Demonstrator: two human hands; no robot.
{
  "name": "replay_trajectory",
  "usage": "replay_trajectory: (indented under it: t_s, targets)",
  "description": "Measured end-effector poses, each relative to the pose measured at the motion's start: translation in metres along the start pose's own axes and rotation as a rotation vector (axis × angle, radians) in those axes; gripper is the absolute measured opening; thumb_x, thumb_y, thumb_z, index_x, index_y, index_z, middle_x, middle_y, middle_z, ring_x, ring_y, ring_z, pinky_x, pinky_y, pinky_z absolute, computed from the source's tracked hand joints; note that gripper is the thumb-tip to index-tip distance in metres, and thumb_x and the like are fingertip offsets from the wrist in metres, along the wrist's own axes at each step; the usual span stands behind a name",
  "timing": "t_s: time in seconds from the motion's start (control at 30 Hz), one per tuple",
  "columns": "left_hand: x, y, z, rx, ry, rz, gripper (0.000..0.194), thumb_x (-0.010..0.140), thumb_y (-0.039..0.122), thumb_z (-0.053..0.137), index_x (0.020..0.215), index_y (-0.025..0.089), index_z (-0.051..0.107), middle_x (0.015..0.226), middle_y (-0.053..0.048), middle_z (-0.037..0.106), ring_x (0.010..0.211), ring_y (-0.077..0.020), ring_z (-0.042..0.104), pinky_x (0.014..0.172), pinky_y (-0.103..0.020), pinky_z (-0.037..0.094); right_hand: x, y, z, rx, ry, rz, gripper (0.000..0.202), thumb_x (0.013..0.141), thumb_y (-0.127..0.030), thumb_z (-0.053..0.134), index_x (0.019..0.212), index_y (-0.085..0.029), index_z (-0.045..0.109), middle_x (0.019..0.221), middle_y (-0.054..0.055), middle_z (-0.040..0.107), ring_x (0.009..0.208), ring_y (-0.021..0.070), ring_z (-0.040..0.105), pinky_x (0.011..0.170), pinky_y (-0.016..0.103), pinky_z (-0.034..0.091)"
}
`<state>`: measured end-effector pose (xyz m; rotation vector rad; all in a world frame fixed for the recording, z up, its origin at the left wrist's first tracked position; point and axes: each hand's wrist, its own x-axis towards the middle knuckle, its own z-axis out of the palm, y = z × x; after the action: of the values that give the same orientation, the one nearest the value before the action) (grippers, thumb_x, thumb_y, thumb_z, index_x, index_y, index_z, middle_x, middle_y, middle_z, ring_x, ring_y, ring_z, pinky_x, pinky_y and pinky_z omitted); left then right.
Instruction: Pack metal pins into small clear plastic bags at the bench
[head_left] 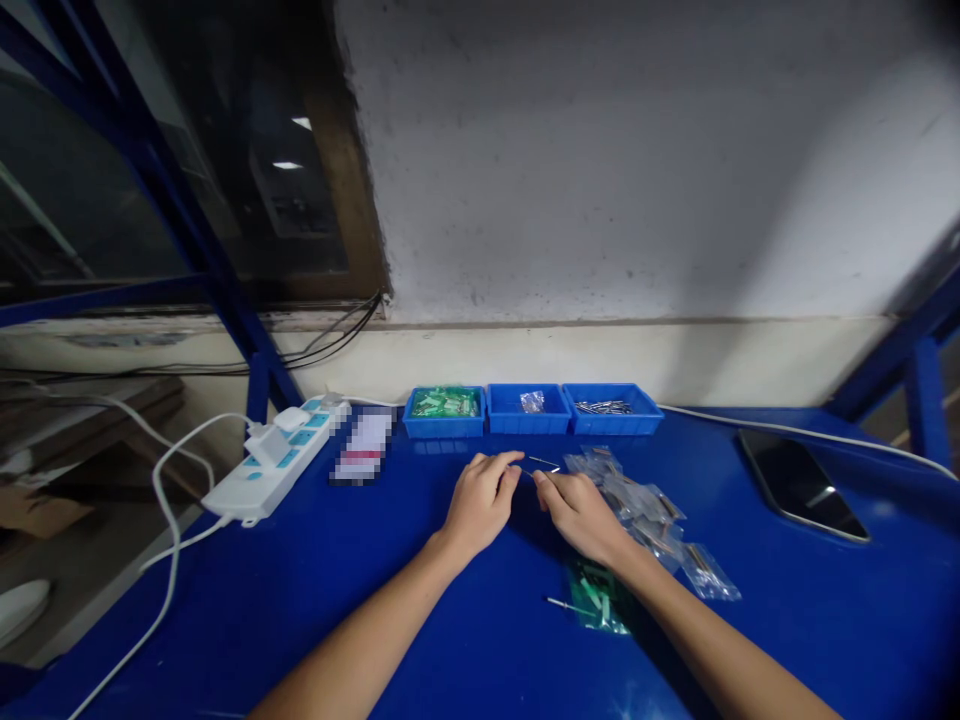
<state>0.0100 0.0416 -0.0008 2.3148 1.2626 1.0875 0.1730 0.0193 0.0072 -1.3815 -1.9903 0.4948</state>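
Observation:
My left hand [480, 497] and my right hand [576, 508] meet over the middle of the blue table [465, 640]. A thin metal rod [527, 473] spans the small gap between them, its ends pinched in the fingertips of both hands. Just beyond lies another slim metal piece [543, 463] on the table. Beside my right hand is a pile of small clear plastic bags [651, 520] with slender parts inside. Under my right forearm sits a green bag [598, 598] with pale pieces, partly hidden, and a thin metal pin [564, 605] lies against it.
Along the wall stand three blue bins: one with green packets [444, 428], one with a small clear bag [527, 424], one with metal pins [616, 425]. A white power strip [274, 460] and a blurred phone-like object [365, 445] are left; a dark phone [802, 487] lies right.

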Motion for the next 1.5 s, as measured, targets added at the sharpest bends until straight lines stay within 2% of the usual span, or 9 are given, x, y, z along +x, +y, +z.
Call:
replay_trajectory:
  t_s: [0.1, 0.23, 0.4, 0.53, 0.7, 0.93, 1.13, 1.27, 1.5]
  targets:
    - [-0.001, 0.001, -0.001, -0.051, 0.009, 0.035, 0.026, 0.090, 0.028, 0.046, 0.115, 0.021, 0.053, 0.094, -0.004, 0.064, 0.090, -0.0181, 0.057, 0.085, -0.032, 0.043, 0.001, 0.000, -0.001, 0.190, -0.040, 0.043, 0.050, 0.094, -0.042, 0.027, 0.054, -0.020, 0.044, 0.046, -0.002, 0.048, 0.046, 0.0125, 0.049, 0.051, 0.024, 0.034]
    - [-0.001, 0.002, -0.002, -0.032, 0.050, 0.061, 0.015, 0.090, 0.026, 0.046, 0.090, 0.021, 0.059, 0.086, -0.003, 0.065, 0.086, -0.0181, 0.056, 0.085, -0.033, 0.041, 0.002, 0.001, 0.000, 0.365, -0.072, 0.117, 0.053, 0.094, -0.046, 0.027, 0.051, -0.019, 0.043, 0.043, -0.002, 0.045, 0.042, 0.0113, 0.045, 0.047, 0.023, 0.034]
    - [0.001, -0.001, -0.001, 0.016, 0.094, 0.033, 0.022, 0.092, 0.027, 0.042, 0.082, 0.020, 0.059, 0.080, -0.002, 0.065, 0.080, -0.0180, 0.055, 0.078, -0.032, 0.040, 0.000, -0.002, 0.000, 0.166, -0.022, 0.003, 0.038, 0.094, -0.042, 0.031, 0.075, -0.019, 0.055, 0.055, -0.003, 0.052, 0.052, 0.0134, 0.051, 0.054, 0.024, 0.036]
    - [0.001, -0.005, 0.000, 0.045, 0.096, 0.010, 0.024, 0.093, 0.025, 0.040, 0.077, 0.020, 0.059, 0.074, -0.001, 0.066, 0.076, -0.0172, 0.057, 0.073, -0.030, 0.039, -0.002, -0.002, 0.002, 0.051, 0.034, -0.068, 0.020, 0.091, -0.036, 0.040, 0.100, -0.021, 0.050, 0.057, -0.005, 0.051, 0.051, 0.0142, 0.050, 0.053, 0.024, 0.033]
    - [0.001, -0.006, 0.002, 0.066, 0.079, 0.000, 0.028, 0.093, 0.024, 0.040, 0.074, 0.020, 0.060, 0.064, 0.001, 0.065, 0.069, -0.0159, 0.059, 0.071, -0.030, 0.036, -0.002, 0.001, 0.003, -0.004, 0.069, -0.127, 0.014, 0.092, -0.030, 0.038, 0.090, -0.022, 0.048, 0.060, -0.003, 0.053, 0.051, 0.0140, 0.051, 0.052, 0.024, 0.032]
    - [0.002, -0.005, 0.002, 0.054, 0.061, -0.016, 0.033, 0.094, 0.026, 0.037, 0.068, 0.019, 0.057, 0.062, 0.001, 0.063, 0.067, -0.0152, 0.059, 0.071, -0.028, 0.037, -0.002, 0.000, 0.002, -0.073, 0.038, -0.141, 0.013, 0.093, -0.029, 0.036, 0.091, -0.021, 0.046, 0.063, -0.001, 0.056, 0.050, 0.0146, 0.052, 0.051, 0.024, 0.032]
    - [0.001, 0.002, 0.003, 0.030, -0.056, -0.024, 0.034, 0.094, 0.032, 0.035, 0.070, 0.020, 0.056, 0.064, 0.001, 0.063, 0.068, -0.0149, 0.060, 0.067, -0.025, 0.039, 0.001, 0.006, 0.003, -0.035, 0.197, -0.043, 0.021, 0.093, -0.034, 0.033, 0.088, -0.019, 0.047, 0.061, -0.001, 0.054, 0.051, 0.0150, 0.052, 0.052, 0.024, 0.033]
    - [-0.004, 0.015, -0.001, 0.073, -0.248, -0.055, 0.028, 0.092, 0.041, 0.037, 0.086, 0.022, 0.056, 0.084, -0.001, 0.066, 0.085, -0.0201, 0.059, 0.074, -0.031, 0.039, 0.003, 0.011, 0.002, 0.026, 0.339, 0.007, 0.023, 0.092, -0.038, 0.037, 0.082, -0.019, 0.048, 0.059, -0.002, 0.052, 0.049, 0.0135, 0.051, 0.051, 0.023, 0.033]
    - [-0.022, 0.030, -0.011, 0.126, -0.557, 0.232, 0.058, 0.067, 0.069, 0.057, 0.104, 0.024, 0.056, 0.107, -0.010, 0.054, 0.110, -0.0328, 0.045, 0.092, -0.050, 0.031, 0.005, 0.014, 0.003, -0.007, 0.316, 0.016, 0.023, 0.089, -0.037, 0.044, 0.085, -0.018, 0.057, 0.052, -0.004, 0.048, 0.046, 0.0125, 0.048, 0.048, 0.023, 0.032]
